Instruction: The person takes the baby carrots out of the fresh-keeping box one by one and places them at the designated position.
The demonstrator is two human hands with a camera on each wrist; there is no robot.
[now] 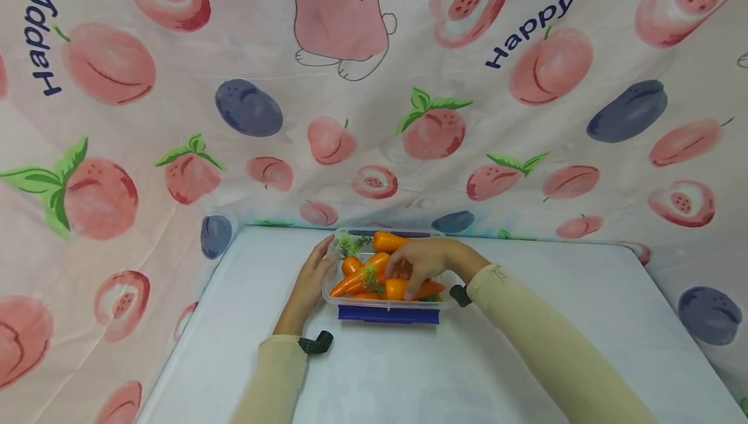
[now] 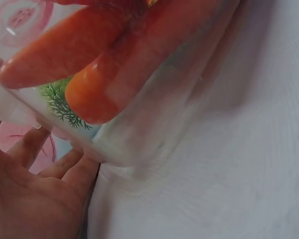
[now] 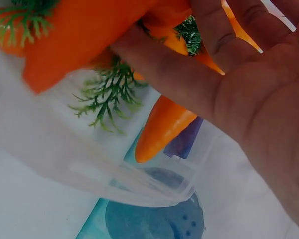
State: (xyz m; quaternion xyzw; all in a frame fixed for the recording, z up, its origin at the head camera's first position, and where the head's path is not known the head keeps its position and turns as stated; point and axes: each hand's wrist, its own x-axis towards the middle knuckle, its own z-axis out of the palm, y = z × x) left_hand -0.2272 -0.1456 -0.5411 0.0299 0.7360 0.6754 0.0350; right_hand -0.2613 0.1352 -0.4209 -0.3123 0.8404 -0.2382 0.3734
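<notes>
A clear plastic container (image 1: pixel 328 291) with blue side latches holds several orange carrots (image 1: pixel 362 278) with green leafy tops, which look like toy ones. My left hand (image 1: pixel 312 284) rests against the container's left side, fingers fairly straight; in the left wrist view its fingertips touch the clear wall below two carrot ends (image 2: pixel 92 94). My right hand (image 1: pixel 423 261) reaches down into the container from the right. Its thumb and curled fingers grip a carrot (image 1: pixel 395 289) near the front; in the right wrist view the thumb lies against an orange carrot (image 3: pixel 89 35), and the other fingertips are partly hidden.
The container stands at the back of a white table (image 1: pixel 374 372), close to a cloth backdrop (image 1: pixel 362 106) printed with peaches and plums. A blue latch flap (image 1: pixel 388 315) hangs out at the container's front. Another carrot (image 1: pixel 387 241) lies along its back side.
</notes>
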